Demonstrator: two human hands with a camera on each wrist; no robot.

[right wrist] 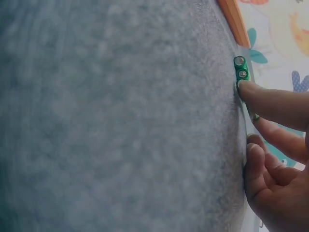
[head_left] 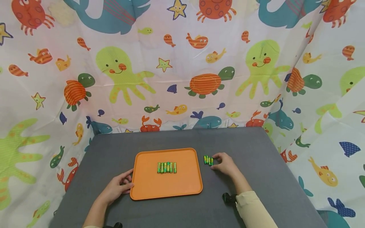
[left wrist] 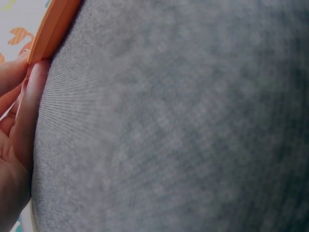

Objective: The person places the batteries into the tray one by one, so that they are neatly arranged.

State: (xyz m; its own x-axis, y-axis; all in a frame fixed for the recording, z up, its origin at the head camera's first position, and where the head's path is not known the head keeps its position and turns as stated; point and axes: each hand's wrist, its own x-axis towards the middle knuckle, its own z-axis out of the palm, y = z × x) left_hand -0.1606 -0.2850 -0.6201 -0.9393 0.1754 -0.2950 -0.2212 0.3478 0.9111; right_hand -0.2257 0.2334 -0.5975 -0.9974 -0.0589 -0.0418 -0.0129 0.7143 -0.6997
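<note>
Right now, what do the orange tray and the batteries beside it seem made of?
Orange tray: probably smooth, satiny plastic, with even color and rounded corners. Batteries: likely metal, with shiny green-yellow wrappers; the right wrist view shows silvery ends.

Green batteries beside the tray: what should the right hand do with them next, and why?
I'd probably lift the end battery over to the orange tray. The right hand seems to be pinching it already, it's one of four outside the tray, and a row of six batteries already lies inside. The left hand holds the tray's edge.
</note>
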